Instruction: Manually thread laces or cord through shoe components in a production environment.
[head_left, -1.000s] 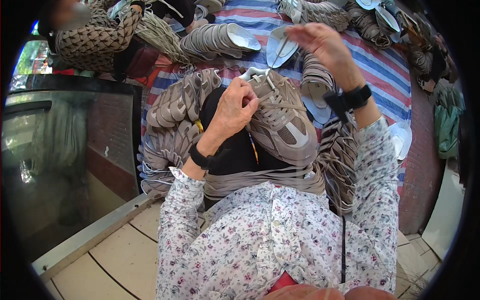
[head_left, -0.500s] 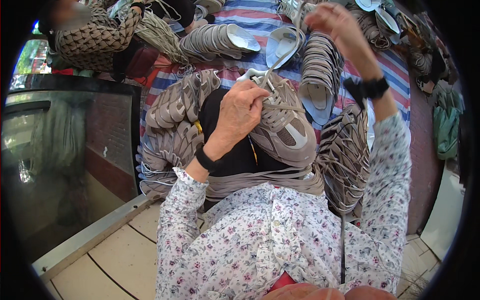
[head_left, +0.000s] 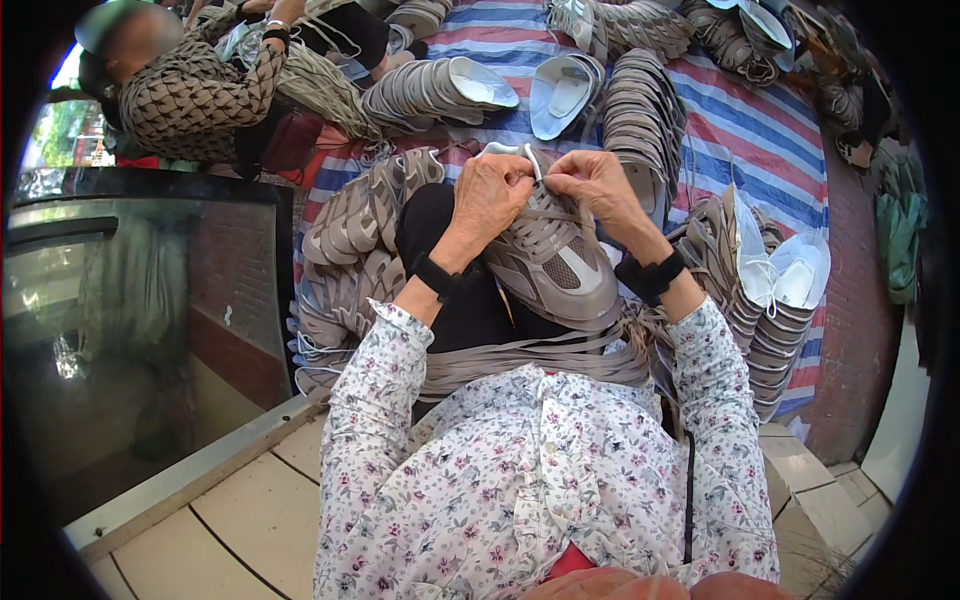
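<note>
A taupe and grey mesh sneaker upper [head_left: 562, 278] rests on my lap, toe toward me, its front partly laced. My left hand [head_left: 488, 205] is closed at the left side of its opening, fingers pinching the edge near the top eyelets. From the other side, my right hand [head_left: 605, 195] pinches a flat taupe shoelace by the opening. Both fingertips nearly meet over the pale tongue, and the exact grip is partly hidden. A bundle of loose taupe shoelaces [head_left: 520, 372] lies across my black-trousered lap.
Nested rows of shoe uppers [head_left: 345, 225] stand close on my left, with another stack [head_left: 645, 120] ahead and more on my right [head_left: 785, 330]. Everything sits on a striped sheet [head_left: 745, 125]. A glass panel [head_left: 150, 300] is at left; another person [head_left: 200, 100] sits far left.
My right hand has come down from high at the far right to the shoe opening, drawing the lace in. My left hand has moved slightly up toward the collar.
</note>
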